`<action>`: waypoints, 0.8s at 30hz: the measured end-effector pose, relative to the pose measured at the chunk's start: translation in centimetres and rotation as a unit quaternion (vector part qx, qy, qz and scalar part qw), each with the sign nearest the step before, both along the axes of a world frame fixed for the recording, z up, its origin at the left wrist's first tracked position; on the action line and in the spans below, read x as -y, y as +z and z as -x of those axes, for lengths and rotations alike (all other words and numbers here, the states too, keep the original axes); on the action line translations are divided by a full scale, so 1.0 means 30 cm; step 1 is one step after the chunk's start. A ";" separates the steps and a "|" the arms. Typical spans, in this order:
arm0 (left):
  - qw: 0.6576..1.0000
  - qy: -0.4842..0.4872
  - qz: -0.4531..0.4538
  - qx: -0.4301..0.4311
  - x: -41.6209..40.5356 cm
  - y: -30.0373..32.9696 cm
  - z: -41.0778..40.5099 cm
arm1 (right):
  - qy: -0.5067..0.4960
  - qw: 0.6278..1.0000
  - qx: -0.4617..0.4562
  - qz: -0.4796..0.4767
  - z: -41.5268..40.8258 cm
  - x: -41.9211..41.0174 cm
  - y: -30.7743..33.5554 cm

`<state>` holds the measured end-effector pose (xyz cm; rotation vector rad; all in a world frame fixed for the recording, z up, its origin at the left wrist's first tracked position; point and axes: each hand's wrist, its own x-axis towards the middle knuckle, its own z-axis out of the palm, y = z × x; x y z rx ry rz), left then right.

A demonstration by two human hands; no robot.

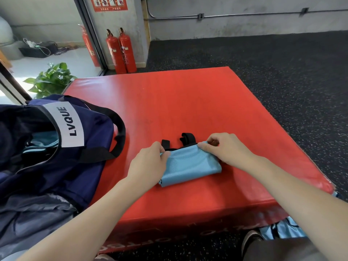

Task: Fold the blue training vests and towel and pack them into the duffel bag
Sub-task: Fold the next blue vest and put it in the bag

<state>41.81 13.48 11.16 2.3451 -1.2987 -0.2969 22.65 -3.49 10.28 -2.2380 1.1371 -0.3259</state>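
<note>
Red gym mat (pixel 188 102) held the folded blue vest (pixel 190 164), left hand (pixel 148 164) and right hand (pixel 222 149) pinching its far corners; slippery mesh risked unfolding when lifted toward the open duffel bag (pixel 56 147) alongside.

Single view only, from a camera worn on the person's head. It faces forward and steeply down over both forearms, which enter from the bottom edge. The near edge of the red mat (pixel 188 102) lies close beneath the lens; its far corner recedes toward the top centre. Wide-angle distortion is evident: the mat's edges and the wall conduit bow. The upper frame reaches the grey wall and two fire extinguishers (pixel 121 51), well away from the lens. The speckled floor (pixel 282 72) fills the right side. No second view exists, so nothing is shared.
</note>
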 end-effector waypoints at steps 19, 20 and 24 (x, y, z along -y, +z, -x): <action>0.993 -0.044 -0.048 0.095 0.017 0.037 0.036 | -0.058 0.992 -0.084 0.074 -0.029 -0.075 0.025; 0.997 -0.046 -0.049 0.038 0.013 0.039 0.044 | -0.049 0.994 -0.082 0.054 -0.031 -0.081 0.023; 0.992 -0.058 -0.052 -0.100 -0.009 0.052 0.081 | -0.012 0.999 -0.041 -0.025 -0.042 -0.101 0.011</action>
